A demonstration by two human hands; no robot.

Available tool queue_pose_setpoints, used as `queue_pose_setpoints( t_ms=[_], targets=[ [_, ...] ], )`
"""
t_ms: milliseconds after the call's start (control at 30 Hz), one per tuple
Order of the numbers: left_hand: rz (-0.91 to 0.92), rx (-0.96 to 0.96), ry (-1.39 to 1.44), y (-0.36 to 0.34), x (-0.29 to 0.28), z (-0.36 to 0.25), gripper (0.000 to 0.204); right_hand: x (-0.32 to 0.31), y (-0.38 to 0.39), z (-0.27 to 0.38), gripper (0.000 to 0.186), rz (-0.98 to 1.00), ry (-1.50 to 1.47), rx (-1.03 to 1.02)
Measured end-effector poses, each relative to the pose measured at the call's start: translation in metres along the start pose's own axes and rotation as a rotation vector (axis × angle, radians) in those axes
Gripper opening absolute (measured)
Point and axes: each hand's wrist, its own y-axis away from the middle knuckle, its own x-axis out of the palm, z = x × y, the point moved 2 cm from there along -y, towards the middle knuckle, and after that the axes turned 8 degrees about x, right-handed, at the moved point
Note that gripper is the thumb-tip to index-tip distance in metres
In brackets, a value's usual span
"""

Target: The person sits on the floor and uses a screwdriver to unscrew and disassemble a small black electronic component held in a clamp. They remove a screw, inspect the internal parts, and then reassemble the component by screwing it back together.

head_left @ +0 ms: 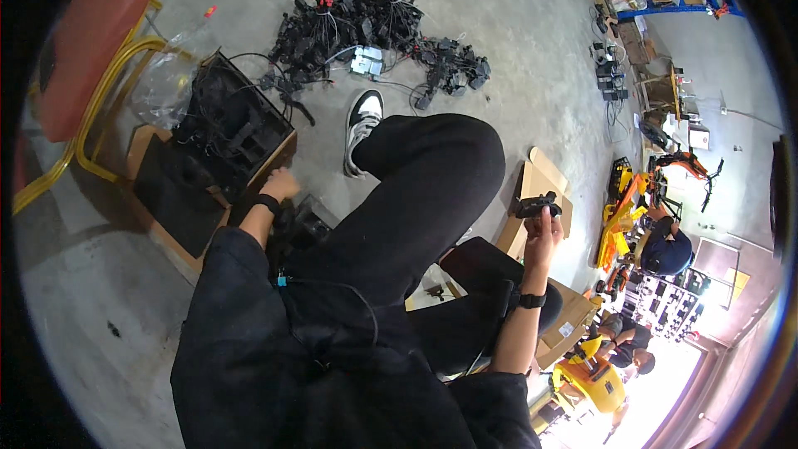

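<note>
My right hand, raised over an opened brown cardboard box, is closed on a small black plastic part with an uneven, clamp-like top. Its exact kind is too small to make out. At the left, my left hand is beside the near right edge of a cardboard box filled with black parts and cables. The fingers of that hand look curled; anything they hold is hidden. Just below it, more black parts lie between the box and my leg.
A large pile of black cabled parts lies on the floor ahead, with a pale box-shaped unit on its near edge. A red chair with a yellow frame stands left. Opened cardboard lies right. People and yellow machines are farther right.
</note>
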Motion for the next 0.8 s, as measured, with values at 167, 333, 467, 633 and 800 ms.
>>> queue_pose_setpoints(
  t_ms=[167, 333, 467, 633, 800],
  targets=[
    [-0.008, -0.184, -0.082, -0.030, 0.055, 0.063, 0.073, 0.000, 0.028, -0.005, 0.019, 0.046, -0.058, -0.002],
    [-0.183, -0.161, -0.205, -0.023, 0.065, 0.056, 0.065, -0.006, 0.058, -0.007, 0.020, -0.088, -0.186, 0.013],
    [-0.202, -0.179, -0.098, -0.045, 0.081, 0.086, 0.071, -0.017, 0.067, -0.005, 0.019, 0.085, -0.314, -0.024],
    [-0.015, -0.042, 0.080, -0.028, 0.042, 0.028, 0.065, -0.019, 0.108, 0.019, 0.022, -0.153, -0.429, -0.098],
    [-0.079, 0.154, 0.412, -0.055, 0.074, 0.100, 0.026, 0.005, 0.103, 0.012, 0.041, -0.038, -0.580, -0.122]
  ],
)
